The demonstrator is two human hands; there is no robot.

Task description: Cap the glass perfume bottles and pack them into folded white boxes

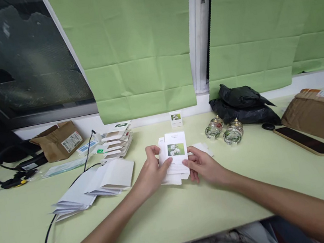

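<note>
Between my two hands is a flattened white paper box (175,141) with a picture of white flowers on its front. My left hand (154,167) pinches its left side, thumb on the front face. At the lower right edge, my right hand (203,166) grips it between thumb and fingers. Some white flaps stick out below and to the left; whether they belong to one box or more I cannot tell. More white card pieces (203,148) lie on the table behind my right hand. A small upright box (176,119) with a similar flower picture stands by the wall.
Folded white sheets (109,178) and a stack of flat boxes (118,140) lie left, near a black cable (49,230) and an opened brown carton (58,142). Rightward are clear round items (232,133), black plastic bags (244,106), a phone (305,140) and a brown parcel (321,117).
</note>
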